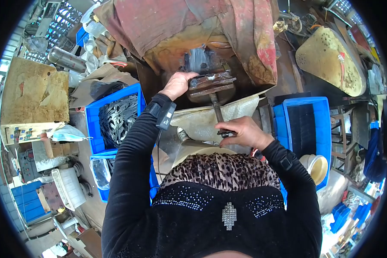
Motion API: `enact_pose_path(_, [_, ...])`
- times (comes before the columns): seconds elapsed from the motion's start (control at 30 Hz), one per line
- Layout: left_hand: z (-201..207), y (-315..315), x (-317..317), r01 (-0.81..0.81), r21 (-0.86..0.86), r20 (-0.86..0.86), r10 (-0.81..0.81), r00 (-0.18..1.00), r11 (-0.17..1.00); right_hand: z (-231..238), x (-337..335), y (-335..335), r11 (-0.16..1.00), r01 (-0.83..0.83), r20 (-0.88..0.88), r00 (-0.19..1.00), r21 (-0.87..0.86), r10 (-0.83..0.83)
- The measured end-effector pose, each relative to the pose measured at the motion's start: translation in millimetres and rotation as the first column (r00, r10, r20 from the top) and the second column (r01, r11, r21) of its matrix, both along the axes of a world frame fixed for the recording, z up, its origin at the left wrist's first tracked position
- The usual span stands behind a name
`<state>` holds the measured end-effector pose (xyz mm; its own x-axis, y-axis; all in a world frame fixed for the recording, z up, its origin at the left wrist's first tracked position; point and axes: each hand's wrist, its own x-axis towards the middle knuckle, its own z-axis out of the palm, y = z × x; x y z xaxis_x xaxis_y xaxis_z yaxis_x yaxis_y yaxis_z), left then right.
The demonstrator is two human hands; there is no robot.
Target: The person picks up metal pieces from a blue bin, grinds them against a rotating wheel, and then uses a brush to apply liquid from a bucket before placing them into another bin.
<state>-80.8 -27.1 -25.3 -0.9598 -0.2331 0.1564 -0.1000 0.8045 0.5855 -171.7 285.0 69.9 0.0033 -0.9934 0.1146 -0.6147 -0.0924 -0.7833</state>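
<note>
A rusty metal clamp-like fixture (213, 84) sits in front of me, with a metal bar (217, 107) reaching down from it toward my body. At the fixture's left side, my left hand (176, 86) is closed with its fingertips against the edge; what they pinch is hidden. My right hand (247, 134) is closed around a small dark metal piece (226, 133) by the bar's lower end. Whether that piece joins the bar I cannot tell. Behind the fixture stands a grey, worn block (200, 59) under a stained reddish cloth cover (176, 26).
To the left, a blue bin (90, 124) holds many thin dark metal strips (118, 118). Another blue bin (324, 124) stands at the right, with a cream bucket (317, 168) beside it. A stained cabinet (34, 92) is at far left, a spotted yellowish board (331, 60) at far right.
</note>
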Motion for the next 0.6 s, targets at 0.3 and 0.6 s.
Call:
enact_pose_path(0.3, [1.6,4.2,-4.7,-0.008,0.044,0.045,0.006,0.999,0.999,-2.7,11.0,3.1,0.97,-0.065,-0.374,0.927,-0.235,-0.029])
enact_pose_path(0.6, [21.2,-1.1,3.5,0.14,-0.161,0.165,-0.114,0.98,0.977,-0.8,12.0,-2.8,0.962,-0.081,-0.416,0.909,-0.262,-0.036])
